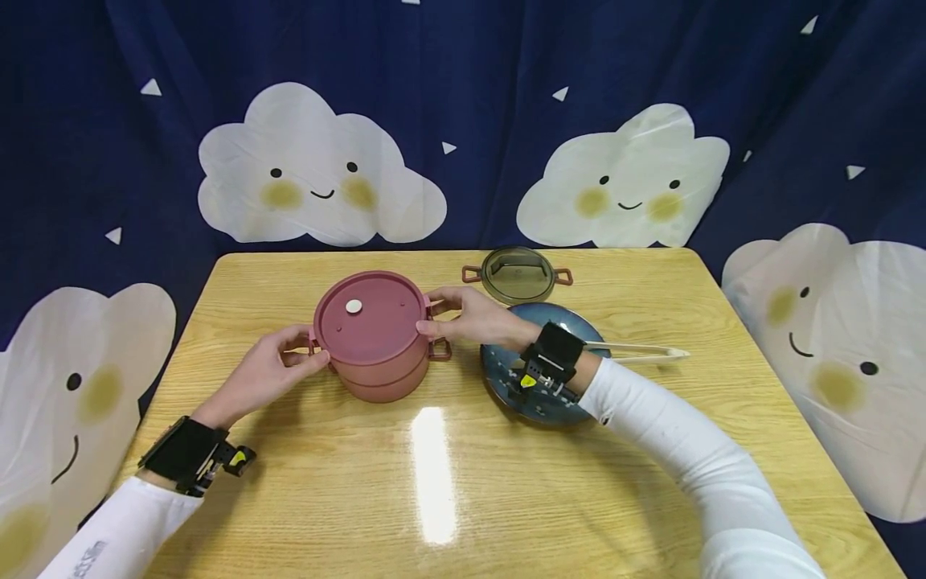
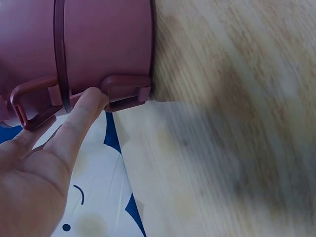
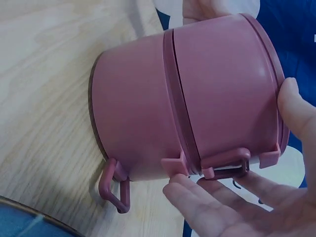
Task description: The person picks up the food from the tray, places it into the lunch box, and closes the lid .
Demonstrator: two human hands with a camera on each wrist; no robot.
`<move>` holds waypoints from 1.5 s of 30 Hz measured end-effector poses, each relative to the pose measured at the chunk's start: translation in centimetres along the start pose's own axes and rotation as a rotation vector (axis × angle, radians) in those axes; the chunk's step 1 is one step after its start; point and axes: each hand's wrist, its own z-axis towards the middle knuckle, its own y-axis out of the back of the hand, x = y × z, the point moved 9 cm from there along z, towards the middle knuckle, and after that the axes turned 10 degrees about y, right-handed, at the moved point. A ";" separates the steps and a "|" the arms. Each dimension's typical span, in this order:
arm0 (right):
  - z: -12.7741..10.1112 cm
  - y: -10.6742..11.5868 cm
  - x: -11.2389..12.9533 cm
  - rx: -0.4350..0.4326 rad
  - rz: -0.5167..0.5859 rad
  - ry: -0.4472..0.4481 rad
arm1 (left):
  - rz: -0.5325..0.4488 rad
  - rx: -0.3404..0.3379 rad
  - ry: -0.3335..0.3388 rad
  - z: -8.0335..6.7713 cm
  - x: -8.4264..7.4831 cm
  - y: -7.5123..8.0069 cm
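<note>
A dusty-red two-tier stacking pot (image 1: 383, 378) stands upright on the left half of the table, topped by a flat matching lid (image 1: 372, 330) with a white knob. My left hand (image 1: 271, 366) holds the left side at the upper handle, and a fingertip touches near the seam between tiers in the left wrist view. On the opposite side my right hand (image 1: 473, 316) grips the upper tier (image 3: 222, 89), thumb on the lid's rim and fingers beneath the upper handle (image 3: 229, 160). The lower tier (image 3: 131, 108) sits directly under it, its own handle (image 3: 112, 190) untouched.
Right of the pot, a blue pan (image 1: 538, 406) lies partly beneath my right forearm, with pale tongs (image 1: 644, 351) across its rim. Behind it is a glass lid (image 1: 517, 285) with red side handles. A dark blue curtain (image 1: 477, 96) hangs behind the table (image 1: 347, 498).
</note>
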 end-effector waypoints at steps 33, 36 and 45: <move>0.7 -0.8 0.6 0.022 -0.440 0.163 | -0.038 0.009 0.007 0.1 0.6 -0.3; 1.0 -0.9 0.4 0.023 -0.507 0.194 | -0.046 0.016 0.012 0.1 0.6 -0.3; 1.3 -1.0 0.2 0.015 -0.523 0.203 | -0.020 0.014 0.025 0.3 0.7 -0.3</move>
